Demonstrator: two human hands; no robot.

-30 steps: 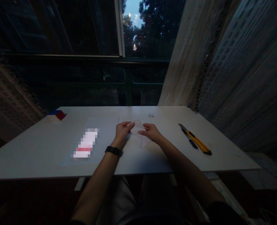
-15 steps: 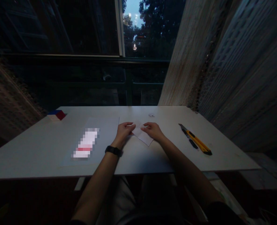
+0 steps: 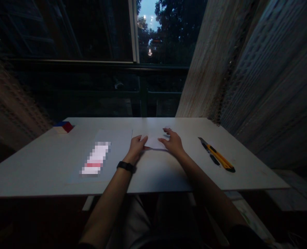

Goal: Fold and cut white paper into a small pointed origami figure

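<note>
A small white piece of paper (image 3: 154,143) is held above the middle of the white table. My left hand (image 3: 136,146), with a black band on its wrist, grips the paper's left end between thumb and fingers. At the right end, my right hand (image 3: 175,143) has its thumb near the paper and its fingers spread apart from the thumb. Part of the paper is hidden behind the hands. Just beyond my right fingertips lies a small pale item (image 3: 168,127), too small to make out.
On the white table (image 3: 39,173), a larger white sheet (image 3: 119,145) lies left of my hands, with a blurred-out bright object (image 3: 97,157) on it. A blue, red and white block (image 3: 63,127) sits far left. A yellow utility knife (image 3: 220,158) and a black pen-like tool (image 3: 212,156) lie right.
The paper has turned from hanging with a corner toward me to lying level between my hands. My right hand has shifted slightly right and its fingers have spread from a pinch.
</note>
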